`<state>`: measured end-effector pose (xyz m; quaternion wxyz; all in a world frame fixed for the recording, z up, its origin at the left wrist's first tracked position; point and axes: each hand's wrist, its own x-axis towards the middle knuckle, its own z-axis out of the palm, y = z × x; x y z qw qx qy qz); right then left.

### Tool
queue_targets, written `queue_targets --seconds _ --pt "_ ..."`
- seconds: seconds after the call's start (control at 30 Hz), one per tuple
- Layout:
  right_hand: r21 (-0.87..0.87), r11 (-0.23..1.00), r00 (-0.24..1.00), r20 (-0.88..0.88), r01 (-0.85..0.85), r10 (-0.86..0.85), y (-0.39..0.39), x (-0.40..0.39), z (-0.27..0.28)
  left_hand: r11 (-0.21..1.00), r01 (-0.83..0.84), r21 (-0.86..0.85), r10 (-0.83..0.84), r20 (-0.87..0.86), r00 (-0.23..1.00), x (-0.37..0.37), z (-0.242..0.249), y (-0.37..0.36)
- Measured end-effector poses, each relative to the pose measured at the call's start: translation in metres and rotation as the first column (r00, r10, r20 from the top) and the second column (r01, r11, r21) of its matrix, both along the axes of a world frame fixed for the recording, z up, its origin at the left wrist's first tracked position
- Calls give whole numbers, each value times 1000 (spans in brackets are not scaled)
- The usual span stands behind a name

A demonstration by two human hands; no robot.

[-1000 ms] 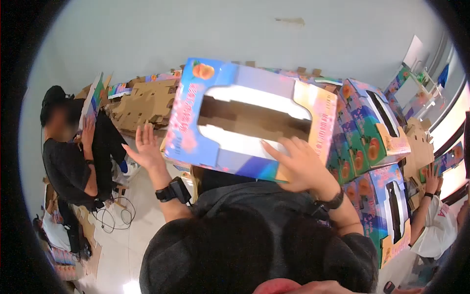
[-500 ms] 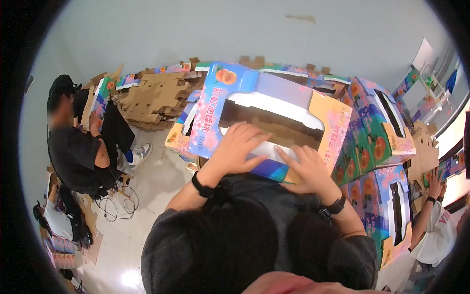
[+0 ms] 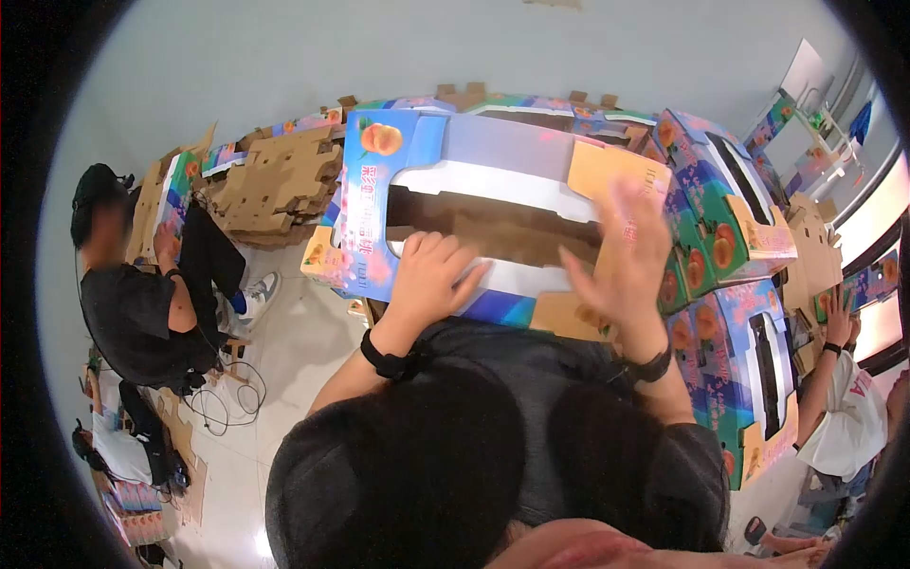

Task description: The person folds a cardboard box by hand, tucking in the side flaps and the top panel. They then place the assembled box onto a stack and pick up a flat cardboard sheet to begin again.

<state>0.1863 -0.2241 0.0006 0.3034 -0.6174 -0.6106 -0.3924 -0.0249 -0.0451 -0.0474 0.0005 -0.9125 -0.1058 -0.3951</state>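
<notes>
In front of my body sits a printed cardboard fruit box (image 3: 502, 142), blue, pink and orange with peach pictures, with a wide cut-out in its top. Through the cut-out shows the bare brown cardboard inside. My left hand (image 3: 431, 277) lies on the box at the cut-out's near left corner, fingers stretched out and thumb apart. Over the right end, beside the orange corner panel (image 3: 611, 175), my right hand (image 3: 627, 256) is blurred by motion. Its fingers are spread with nothing in them.
Printed boxes (image 3: 725, 232) are stacked at my right. Flat brown cardboard pieces (image 3: 280, 180) lie in a pile at the back left. A person in black (image 3: 137, 308) works at the left, another in white (image 3: 839, 427) at the right. A cable (image 3: 232, 398) loops on the floor.
My right hand has lifted from the near edge and moved to the box's right end. My left hand stays on the near edge. The view has shifted slightly.
</notes>
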Motion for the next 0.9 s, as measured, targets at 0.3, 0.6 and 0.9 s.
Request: queue_targets --seconds 0.3,0.6,0.9 --pt "-75 953 955 -10 294 -296 13 -7 36 999 46 -18 -44 87 995 -16 -7 -15" --pt "65 958 960 -28 281 -279 -11 -22 19 -280 604 -746 -400 663 633 -39 54 -32" --pt "124 962 970 -37 243 -241 -13 -17 12 -573 472 -670 -360 723 590 -44 47 -18"
